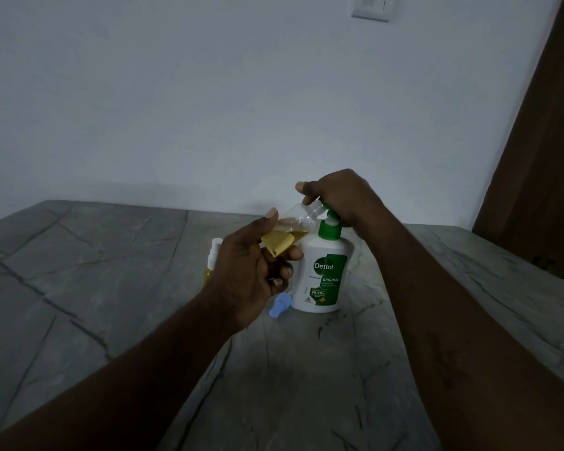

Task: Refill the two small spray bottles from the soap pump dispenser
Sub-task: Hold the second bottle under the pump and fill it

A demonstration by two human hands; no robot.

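Observation:
A white soap dispenser with a green pump stands upright on the grey stone table. My right hand rests on top of the pump head, fingers curled over it. My left hand grips a small clear spray bottle, uncapped and tilted, with its open neck at the pump's nozzle. Yellow liquid fills its lower part. A second small spray bottle, yellow with a white sprayer, stands upright behind my left hand, partly hidden. A blue sprayer cap lies on the table beside the dispenser.
A white wall rises right behind the table, with a light switch plate high up. A dark brown door or panel stands at the right. The table's far edge meets the wall.

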